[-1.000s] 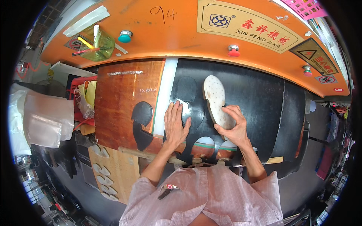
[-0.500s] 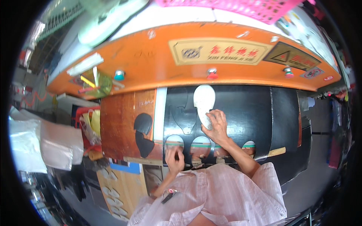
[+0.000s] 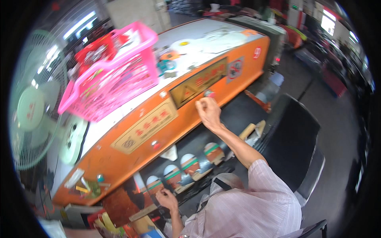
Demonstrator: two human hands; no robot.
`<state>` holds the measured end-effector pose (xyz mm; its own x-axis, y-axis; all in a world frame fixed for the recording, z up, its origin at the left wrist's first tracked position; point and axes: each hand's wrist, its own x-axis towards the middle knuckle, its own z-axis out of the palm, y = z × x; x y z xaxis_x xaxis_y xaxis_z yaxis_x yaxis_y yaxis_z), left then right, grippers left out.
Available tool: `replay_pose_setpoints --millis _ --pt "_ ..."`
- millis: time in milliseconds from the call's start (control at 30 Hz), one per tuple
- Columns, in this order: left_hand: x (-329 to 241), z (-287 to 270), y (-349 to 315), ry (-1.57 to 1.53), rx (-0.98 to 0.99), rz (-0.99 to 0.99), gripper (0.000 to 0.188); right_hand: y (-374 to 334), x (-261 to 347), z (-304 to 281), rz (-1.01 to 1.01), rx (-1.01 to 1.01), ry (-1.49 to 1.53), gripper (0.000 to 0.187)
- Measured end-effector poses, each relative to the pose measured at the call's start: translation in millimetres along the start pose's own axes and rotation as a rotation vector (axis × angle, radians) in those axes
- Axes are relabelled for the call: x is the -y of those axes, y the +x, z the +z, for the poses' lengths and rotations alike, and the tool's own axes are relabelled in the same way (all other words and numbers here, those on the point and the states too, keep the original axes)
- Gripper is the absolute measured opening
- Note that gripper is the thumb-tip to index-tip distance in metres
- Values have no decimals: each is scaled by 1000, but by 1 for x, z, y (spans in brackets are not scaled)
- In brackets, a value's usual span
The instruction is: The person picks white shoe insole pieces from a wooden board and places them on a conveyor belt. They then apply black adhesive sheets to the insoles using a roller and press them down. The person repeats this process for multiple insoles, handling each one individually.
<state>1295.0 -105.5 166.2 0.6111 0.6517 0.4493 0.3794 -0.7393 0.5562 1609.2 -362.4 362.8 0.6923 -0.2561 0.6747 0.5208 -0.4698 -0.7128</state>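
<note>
Black flat rubbery sheet with round-ended holes, in the head view, lies on the near side of the right hand and reaches the left hand. The right hand, curled, is right by a small round red button; touching, I can't tell. The left hand's fingers bend; whether they hold anything, I can't tell. Past them, a white flat plate pokes out under the long orange metal beam.
</note>
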Motion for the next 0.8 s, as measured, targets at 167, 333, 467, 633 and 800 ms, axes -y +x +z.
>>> replay_pose_setpoints --millis 167,333,467,633,800 --pt "6 1 47 -13 182 -47 18 -10 -22 -27 48 272 22 21" --pt "2 1 68 109 128 -47 24 -92 -22 -48 -87 361 -33 15" --pt "1 7 70 161 50 7 25 -161 -16 -39 -90 700 -133 25" --pt "6 6 71 147 47 -20 25 -207 -15 -16 -227 774 -205 32" --pt "4 7 71 137 24 40 22 -219 -9 -4 -399 798 -230 28"
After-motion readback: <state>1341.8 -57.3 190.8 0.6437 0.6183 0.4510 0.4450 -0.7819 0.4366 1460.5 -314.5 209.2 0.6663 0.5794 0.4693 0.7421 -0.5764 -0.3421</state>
